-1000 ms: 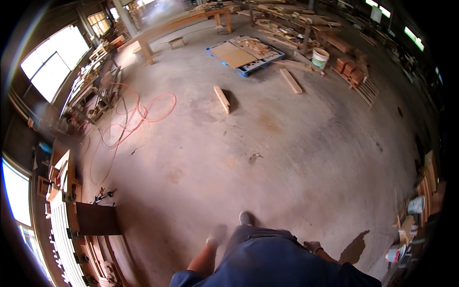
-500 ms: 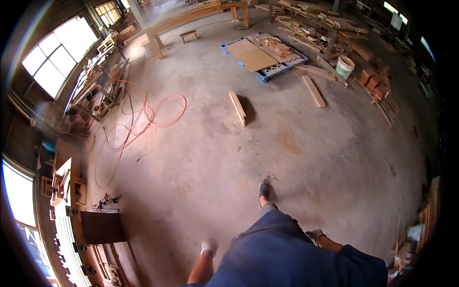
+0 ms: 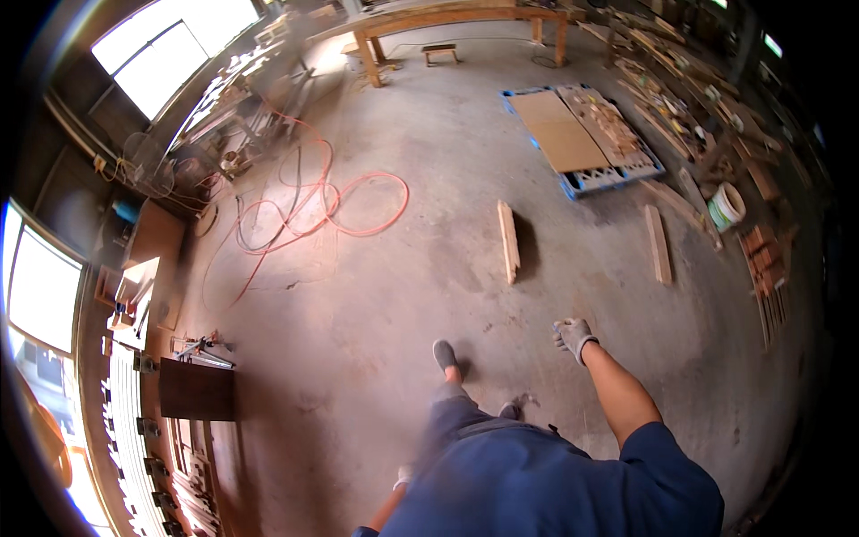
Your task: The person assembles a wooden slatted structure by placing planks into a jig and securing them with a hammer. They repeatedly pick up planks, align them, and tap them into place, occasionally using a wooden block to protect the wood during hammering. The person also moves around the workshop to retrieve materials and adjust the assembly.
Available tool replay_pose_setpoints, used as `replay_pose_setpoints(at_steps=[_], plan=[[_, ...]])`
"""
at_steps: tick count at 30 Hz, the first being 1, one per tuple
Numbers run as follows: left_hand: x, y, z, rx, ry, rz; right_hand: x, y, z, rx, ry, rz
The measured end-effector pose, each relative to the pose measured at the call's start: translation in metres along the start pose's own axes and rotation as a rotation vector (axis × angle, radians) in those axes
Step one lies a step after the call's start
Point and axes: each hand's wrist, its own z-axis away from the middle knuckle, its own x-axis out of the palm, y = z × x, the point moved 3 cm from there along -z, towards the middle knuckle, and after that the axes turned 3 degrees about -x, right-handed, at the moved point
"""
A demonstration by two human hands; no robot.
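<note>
My right hand (image 3: 573, 338), in a pale grey work glove, is stretched forward over the concrete floor. Its fingers are loosely bent and a little apart, with nothing seen between them. Low at my left side, my left hand (image 3: 404, 474) shows only as a bit of pale glove beside my blue shirt; its fingers are hidden. Ahead of my right hand, a short length of timber (image 3: 508, 242) lies on the floor, touched by neither hand. Farther right lies another timber piece (image 3: 658, 243).
A red hose (image 3: 371, 204) lies in loops at the left. Ahead right is a blue pallet (image 3: 617, 179) bearing flat board and wood pieces. Beyond it stand a white bucket (image 3: 727, 206) and stacked reddish blocks (image 3: 765, 259). A wooden trestle (image 3: 447, 15) stands at the back.
My right hand has swung forward from beside my hip, while my left hand has drawn back. My feet have stepped, and the view has turned left, shifting the floor objects rightward.
</note>
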Motion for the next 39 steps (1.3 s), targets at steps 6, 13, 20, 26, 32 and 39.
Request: replay_pose_setpoints(at_steps=[6, 13, 20, 26, 32, 39], plan=[[-0.042, 0.162, -0.070, 0.289, -0.133, -0.410, 0.036, -0.012, -0.106, -0.104, -0.110, 0.123], [-0.135, 0.378, -0.178, 1.025, 0.017, -0.751, 0.030, 0.040, -0.109, 0.482, -0.107, 0.183], [-0.249, 0.618, -0.244, 0.346, -0.254, 0.475, 0.066, -0.061, -0.126, 0.353, -0.162, 0.307], [-0.263, 0.713, -0.244, 0.210, -0.304, 0.493, 0.089, -0.173, -0.249, 0.336, -0.054, 0.099], [-0.245, 0.745, -0.253, 0.456, -0.144, -0.270, 0.071, -0.326, -0.409, 0.292, -0.040, 0.274], [-0.265, 0.880, -0.276, 0.353, -0.163, -0.177, 0.055, -0.490, -0.577, 0.171, 0.052, -0.054]])
